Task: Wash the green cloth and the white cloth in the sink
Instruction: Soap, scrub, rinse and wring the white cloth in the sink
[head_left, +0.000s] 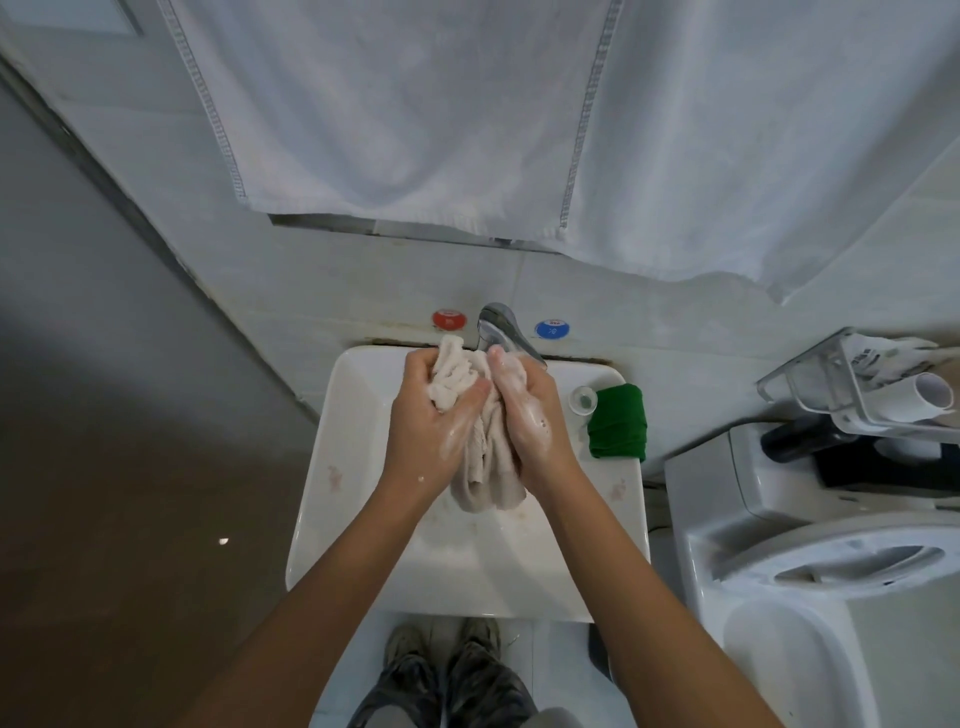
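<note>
Over the white sink (332, 467), both my hands hold the white cloth (485, 483), which is wet and bunched, its lower end hanging into the basin. My left hand (436, 415) grips the upper bunch, and my right hand (530, 415) grips the cloth from the right. Soap foam covers both hands. The green cloth (618, 422) lies folded on the sink's right rim, apart from my hands. The chrome tap (501, 330) stands just behind my hands.
A small round cap or cup (584, 399) sits on the rim beside the green cloth. Red (449, 318) and blue (551, 329) stickers flank the tap. A large white towel (467, 130) hangs above. A toilet (810, 561) and a clear holder (852, 384) stand at the right.
</note>
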